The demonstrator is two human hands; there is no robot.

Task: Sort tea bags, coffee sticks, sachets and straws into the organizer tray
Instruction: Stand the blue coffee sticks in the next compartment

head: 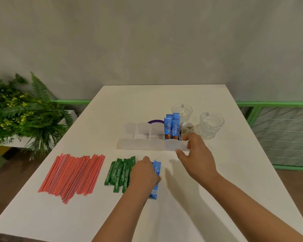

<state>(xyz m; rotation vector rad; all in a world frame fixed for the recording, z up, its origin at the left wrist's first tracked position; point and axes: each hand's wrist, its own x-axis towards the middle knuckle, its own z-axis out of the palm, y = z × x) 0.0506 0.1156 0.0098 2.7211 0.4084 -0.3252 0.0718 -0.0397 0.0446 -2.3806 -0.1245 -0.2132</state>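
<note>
L hand [144, 173] grips blue coffee sticks [156, 179] off table, prob. for tray. R hand [193, 151], fingers loosely spread, steadies organizer tray [147, 145]; contact unclear.

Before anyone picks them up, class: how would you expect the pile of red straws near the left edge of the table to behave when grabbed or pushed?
The red straws look thin and round, so a push would probably make them roll and fan out across the smooth white table. They are likely very light and a little bendy. Lying loose and unbundled, some would probably slip from a one-handed grab.
</note>
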